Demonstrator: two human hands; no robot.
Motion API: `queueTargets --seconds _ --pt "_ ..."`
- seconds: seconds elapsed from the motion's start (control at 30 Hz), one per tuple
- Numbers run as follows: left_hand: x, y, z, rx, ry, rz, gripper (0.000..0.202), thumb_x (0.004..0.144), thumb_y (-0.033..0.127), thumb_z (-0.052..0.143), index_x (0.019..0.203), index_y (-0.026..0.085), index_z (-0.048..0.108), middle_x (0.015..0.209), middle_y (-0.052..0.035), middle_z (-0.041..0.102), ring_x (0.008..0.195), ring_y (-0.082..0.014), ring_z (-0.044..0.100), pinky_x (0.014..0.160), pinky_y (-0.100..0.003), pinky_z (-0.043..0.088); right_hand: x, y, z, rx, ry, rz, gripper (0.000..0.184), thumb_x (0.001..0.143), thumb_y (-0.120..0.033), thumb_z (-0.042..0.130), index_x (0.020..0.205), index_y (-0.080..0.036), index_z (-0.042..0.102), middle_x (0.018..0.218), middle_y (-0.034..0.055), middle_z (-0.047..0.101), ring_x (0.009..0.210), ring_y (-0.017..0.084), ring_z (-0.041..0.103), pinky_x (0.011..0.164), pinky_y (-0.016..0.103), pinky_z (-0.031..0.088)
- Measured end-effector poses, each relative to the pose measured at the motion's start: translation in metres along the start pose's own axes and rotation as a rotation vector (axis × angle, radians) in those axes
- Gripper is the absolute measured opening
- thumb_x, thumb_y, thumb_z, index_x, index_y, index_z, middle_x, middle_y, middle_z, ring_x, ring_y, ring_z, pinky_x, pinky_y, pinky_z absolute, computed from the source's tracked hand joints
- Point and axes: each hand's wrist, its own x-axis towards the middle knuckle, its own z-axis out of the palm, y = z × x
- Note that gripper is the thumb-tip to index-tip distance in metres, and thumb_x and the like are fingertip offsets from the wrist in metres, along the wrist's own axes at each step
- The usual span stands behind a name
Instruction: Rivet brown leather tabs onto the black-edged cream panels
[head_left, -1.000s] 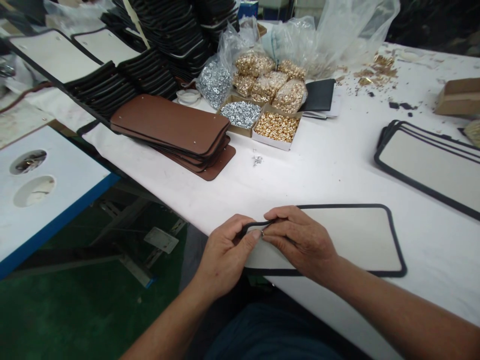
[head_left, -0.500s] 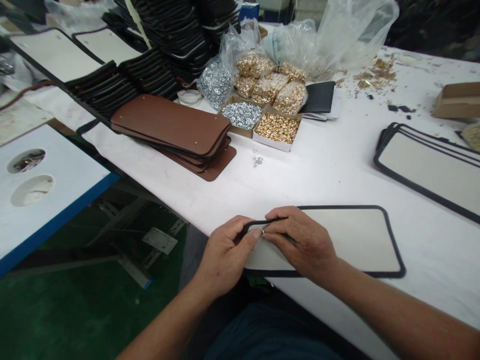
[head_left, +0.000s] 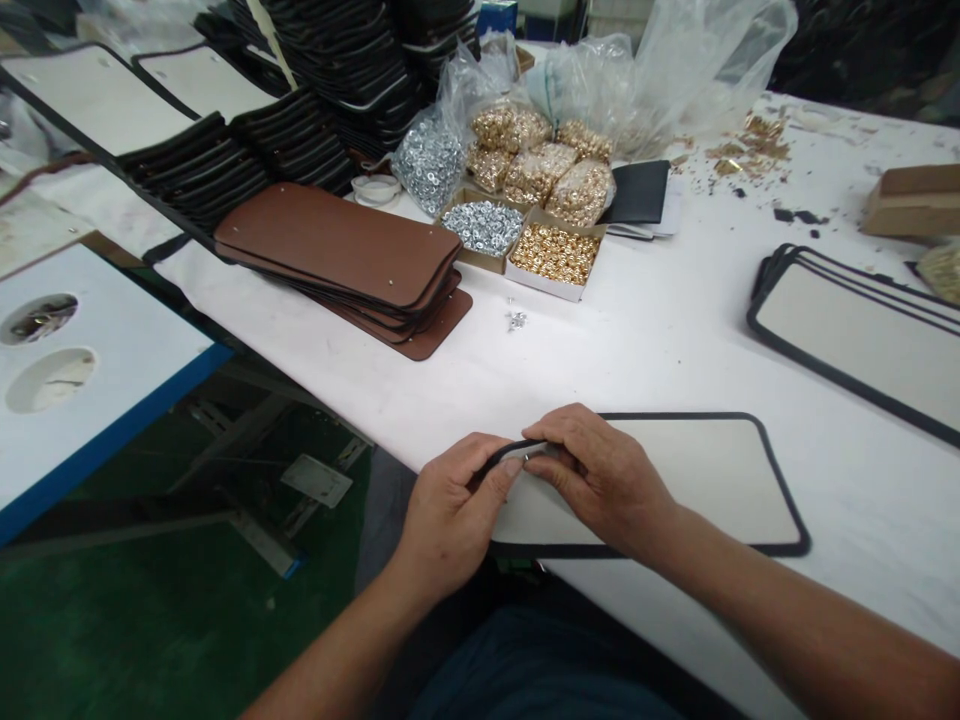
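Note:
A pale grey panel with a black border [head_left: 697,470] lies at the table's front edge, its left end lifted and bent up. My left hand [head_left: 454,510] is closed on that left end, thumb on the pale face and fingers behind. My right hand [head_left: 600,470] pinches the far edge close by, fingertips over the black border and thumb on the face. Between the two thumbs shows a tiny silver metal piece [head_left: 526,458], perhaps a rivet; its seating is partly hidden by my fingers.
Brown panels [head_left: 337,240] are stacked at left, near black stacks [head_left: 195,170]. Boxes of silver fasteners [head_left: 484,228] and gold fasteners [head_left: 555,253] stand before filled plastic bags [head_left: 525,170]. Loose silver pieces [head_left: 516,320] lie nearer. More black-edged panels [head_left: 862,320] sit at right.
My right hand's fingers have shifted slightly up and over the panel's far edge, its thumb now against the small metal piece. My left hand keeps its grip.

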Motion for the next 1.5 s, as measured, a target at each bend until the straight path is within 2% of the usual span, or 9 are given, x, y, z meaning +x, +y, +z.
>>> queueTargets --seconds 0.2,0.4,0.63,0.77,0.9,1.1,1.3,1.4,1.5 --pt "-0.004 -0.005 0.005 0.052 0.089 0.059 0.015 0.097 0.021 0.063 0.104 0.022 0.076 0.100 -0.0021 0.076 0.088 -0.0168 0.069 0.084 -0.027 0.053 0.002 -0.003 -0.005 -0.091 -0.130 0.053 0.014 0.104 -0.029 0.053 0.108 -0.021 0.064 0.097 0.0053 0.068 0.091 0.018 0.067 0.080 0.030 0.055" --pt "-0.006 -0.008 0.009 0.072 0.155 0.128 0.015 0.095 0.016 0.066 0.103 0.022 0.076 0.098 0.0000 0.077 0.089 -0.0142 0.070 0.081 -0.023 0.052 0.000 -0.007 -0.004 -0.153 -0.114 0.042 0.017 0.105 -0.029 0.050 0.101 -0.019 0.064 0.092 0.0055 0.067 0.086 0.017 0.067 0.077 0.029 0.052" --pt "-0.007 -0.011 0.010 0.088 0.172 0.151 0.013 0.094 0.017 0.067 0.100 0.024 0.077 0.097 -0.0004 0.078 0.087 -0.0157 0.071 0.080 -0.024 0.054 -0.003 -0.007 0.000 -0.176 -0.076 0.053 0.015 0.104 -0.029 0.052 0.102 -0.022 0.065 0.090 0.0039 0.068 0.081 0.016 0.066 0.072 0.027 0.048" --pt "-0.007 -0.012 0.008 0.089 0.164 0.146 0.014 0.094 0.019 0.066 0.101 0.025 0.078 0.099 -0.0011 0.078 0.089 -0.0172 0.072 0.080 -0.026 0.055 -0.001 -0.009 0.001 -0.190 -0.092 0.081 0.016 0.104 -0.028 0.051 0.102 -0.023 0.065 0.090 0.0032 0.068 0.082 0.016 0.066 0.069 0.027 0.046" --pt "-0.007 -0.009 0.007 0.111 0.163 0.133 0.017 0.094 0.019 0.066 0.102 0.026 0.079 0.099 -0.0015 0.079 0.089 -0.0178 0.073 0.081 -0.026 0.057 0.003 -0.013 -0.001 -0.246 -0.162 0.093 0.017 0.104 -0.025 0.047 0.102 -0.023 0.064 0.092 0.0033 0.067 0.078 0.016 0.066 0.063 0.027 0.041" --pt "-0.008 -0.006 0.006 0.127 0.171 0.113 0.019 0.094 0.023 0.066 0.105 0.027 0.081 0.103 -0.0034 0.080 0.092 -0.0203 0.074 0.083 -0.029 0.058 0.001 -0.014 0.002 -0.360 -0.165 0.036 0.020 0.103 -0.024 0.046 0.090 -0.022 0.060 0.080 0.0005 0.065 0.064 0.016 0.061 0.055 0.031 0.031" --pt "-0.007 -0.002 0.005 0.113 0.159 0.099 0.019 0.093 0.024 0.066 0.104 0.028 0.081 0.101 -0.0018 0.079 0.092 -0.0198 0.073 0.084 -0.028 0.057 0.004 -0.008 -0.001 -0.312 -0.184 0.010 0.022 0.105 -0.028 0.046 0.092 -0.022 0.063 0.083 0.0005 0.067 0.066 0.016 0.064 0.057 0.031 0.033" --pt "-0.006 0.001 0.005 0.103 0.160 0.066 0.017 0.092 0.027 0.066 0.100 0.026 0.081 0.097 -0.0020 0.080 0.090 -0.0216 0.074 0.081 -0.029 0.058 0.005 -0.007 -0.005 -0.299 -0.227 -0.012 0.020 0.105 -0.029 0.047 0.096 -0.023 0.064 0.087 0.0006 0.069 0.068 0.016 0.065 0.057 0.030 0.035" --pt "-0.007 0.004 0.005 0.094 0.165 0.007 0.017 0.090 0.032 0.067 0.097 0.024 0.081 0.094 -0.0030 0.080 0.088 -0.0240 0.073 0.079 -0.031 0.058 0.005 -0.006 -0.009 -0.316 -0.210 -0.027 0.021 0.105 -0.028 0.046 0.095 -0.022 0.064 0.084 0.0009 0.069 0.067 0.016 0.065 0.057 0.029 0.036"
